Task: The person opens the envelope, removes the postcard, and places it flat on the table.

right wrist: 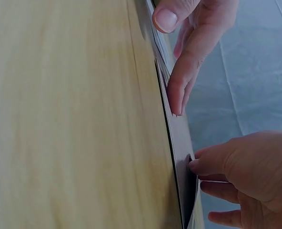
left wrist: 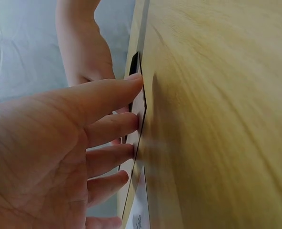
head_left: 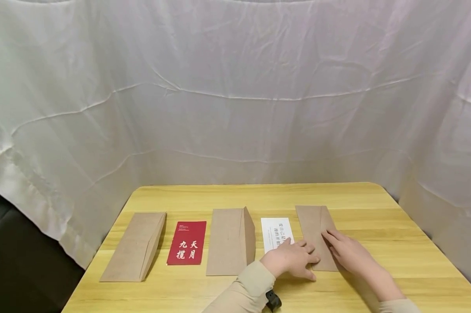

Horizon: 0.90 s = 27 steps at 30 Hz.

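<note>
In the head view a brown paper envelope (head_left: pixel 311 221) lies on the table at the right. My left hand (head_left: pixel 294 259) rests its fingertips on this envelope's left part, fingers spread. My right hand (head_left: pixel 349 252) pinches the raised flap on its right side; in the right wrist view the thumb (right wrist: pixel 210 160) is at the dark gap under the flap, fingers on the other side. A white card (head_left: pixel 275 230) with printed characters lies just left of the envelope, partly covered by my left hand. The left wrist view shows the left fingers (left wrist: pixel 115 126) nearly straight against the envelope's edge.
Two more brown envelopes, one in the middle (head_left: pixel 225 243) and one at the left (head_left: pixel 129 250), lie with flaps partly raised. A red card (head_left: pixel 187 243) with white characters lies between them. White cloth (head_left: pixel 235 95) hangs behind the wooden table (head_left: pixel 258 198).
</note>
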Motion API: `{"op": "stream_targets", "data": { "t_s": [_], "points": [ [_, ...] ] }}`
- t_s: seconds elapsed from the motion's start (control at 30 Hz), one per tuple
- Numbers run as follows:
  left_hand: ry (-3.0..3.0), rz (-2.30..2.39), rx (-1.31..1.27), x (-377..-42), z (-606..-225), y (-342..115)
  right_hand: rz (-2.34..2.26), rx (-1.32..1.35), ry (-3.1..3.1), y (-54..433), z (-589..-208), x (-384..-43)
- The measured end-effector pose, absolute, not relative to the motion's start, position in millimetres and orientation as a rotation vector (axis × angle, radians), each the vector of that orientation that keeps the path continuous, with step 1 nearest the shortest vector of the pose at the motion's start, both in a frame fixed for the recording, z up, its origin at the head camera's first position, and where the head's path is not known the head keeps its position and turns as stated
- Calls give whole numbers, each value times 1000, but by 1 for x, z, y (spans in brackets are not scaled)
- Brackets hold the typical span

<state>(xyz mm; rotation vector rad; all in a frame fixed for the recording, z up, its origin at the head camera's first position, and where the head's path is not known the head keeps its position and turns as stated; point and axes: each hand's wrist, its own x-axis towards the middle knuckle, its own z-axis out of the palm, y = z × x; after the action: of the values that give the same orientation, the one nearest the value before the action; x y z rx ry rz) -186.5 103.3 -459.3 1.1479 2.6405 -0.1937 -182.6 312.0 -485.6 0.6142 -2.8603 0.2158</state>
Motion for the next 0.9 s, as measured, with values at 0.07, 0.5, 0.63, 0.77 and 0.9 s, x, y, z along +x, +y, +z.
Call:
{"op": "stream_targets", "data": {
  "t_s": [0.07, 0.5, 0.63, 0.77, 0.9],
  "points": [
    [2634, -183, 1143, -187, -460, 103, 215, 612, -2869, 313, -485, -182],
    [2607, -155, 1124, -188, -462, 104, 188, 661, -2850, 311, -477, -179],
    [2608, -164, 1124, -188, -461, 104, 173, 675, -2830, 313, -478, -181],
    [2615, -176, 1120, -188, -462, 105, 170, 701, -2746, 318, -479, -183],
    [2614, -176, 1125, -189, -462, 105, 151, 725, -2661, 325, -479, -186]
  ]
}}
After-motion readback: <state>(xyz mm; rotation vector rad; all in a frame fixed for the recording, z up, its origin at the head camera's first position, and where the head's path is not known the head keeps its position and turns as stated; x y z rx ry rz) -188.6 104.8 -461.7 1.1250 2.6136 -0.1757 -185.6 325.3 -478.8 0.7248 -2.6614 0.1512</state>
